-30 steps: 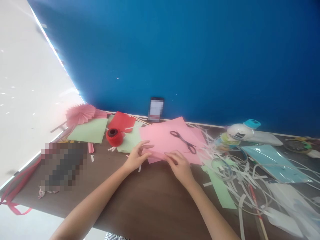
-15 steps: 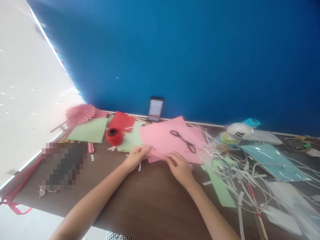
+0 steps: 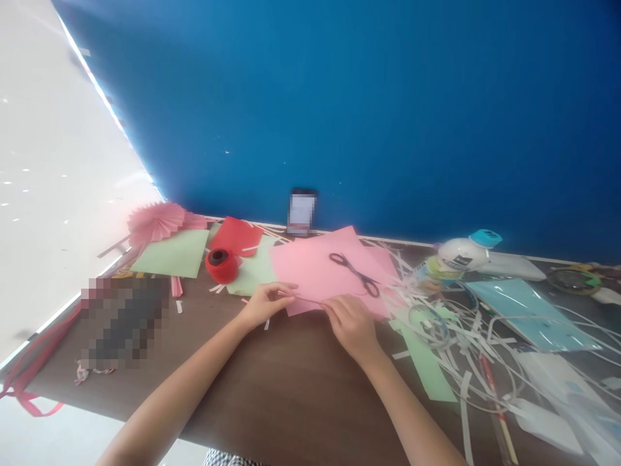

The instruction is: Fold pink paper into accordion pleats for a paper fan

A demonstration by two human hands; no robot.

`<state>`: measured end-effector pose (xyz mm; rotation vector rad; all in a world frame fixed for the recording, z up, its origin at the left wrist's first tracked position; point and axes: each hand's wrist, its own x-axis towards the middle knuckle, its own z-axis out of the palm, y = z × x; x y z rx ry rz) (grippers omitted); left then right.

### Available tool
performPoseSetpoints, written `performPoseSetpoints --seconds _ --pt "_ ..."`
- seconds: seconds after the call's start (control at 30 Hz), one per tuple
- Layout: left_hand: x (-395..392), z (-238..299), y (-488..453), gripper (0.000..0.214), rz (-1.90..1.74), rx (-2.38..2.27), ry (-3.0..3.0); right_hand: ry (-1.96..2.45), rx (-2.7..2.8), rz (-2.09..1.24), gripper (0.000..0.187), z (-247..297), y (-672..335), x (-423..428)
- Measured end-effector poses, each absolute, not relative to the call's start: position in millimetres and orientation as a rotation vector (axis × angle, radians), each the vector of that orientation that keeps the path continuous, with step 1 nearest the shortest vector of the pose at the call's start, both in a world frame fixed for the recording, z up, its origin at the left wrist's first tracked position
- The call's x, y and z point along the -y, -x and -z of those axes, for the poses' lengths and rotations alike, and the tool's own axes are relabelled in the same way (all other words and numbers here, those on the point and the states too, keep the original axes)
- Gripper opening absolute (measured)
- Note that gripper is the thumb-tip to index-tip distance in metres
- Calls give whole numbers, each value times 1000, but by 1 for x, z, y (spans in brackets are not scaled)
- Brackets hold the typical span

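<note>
A pink paper sheet (image 3: 323, 268) lies on the brown table (image 3: 272, 382) with black scissors (image 3: 355, 273) on top of it. My left hand (image 3: 264, 302) pinches the sheet's near left edge between thumb and fingers. My right hand (image 3: 350, 323) grips the same near edge further right, fingers curled over a narrow folded strip of the pink paper. The two hands are about a hand's width apart.
A red tape roll (image 3: 222, 265), green sheets (image 3: 173, 252) and a pink paper fan (image 3: 156, 221) lie at the left. A phone (image 3: 301, 211) leans on the blue wall. White paper strips (image 3: 466, 323), a glue bottle (image 3: 463, 254) and a light blue sheet (image 3: 526, 310) crowd the right.
Both hands went from resting flat on the pink sheet's near edge to pinching it and folding up a narrow strip; they hardly shifted otherwise.
</note>
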<state>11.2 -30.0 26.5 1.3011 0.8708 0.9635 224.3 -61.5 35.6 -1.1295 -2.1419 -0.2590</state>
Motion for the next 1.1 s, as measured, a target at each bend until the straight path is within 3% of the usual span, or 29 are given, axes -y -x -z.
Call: performPoseSetpoints --seconds 0.17,0.6,0.93,1.1 --pt "30 -26 -12 22 -951 -885 -1257 1093 2204 430 11 -38 -223 64" --pt "35 -27 -16 24 -1066 -891 -1307 1311 2202 79 17 -36 -219 62" --pt "36 -27 -23 54 -1132 -795 -915 1496 1998 -546 28 -40 -224 62" --pt "37 -22 -30 33 -1070 -800 -863 1436 1940 -632 21 -36 -221 64"
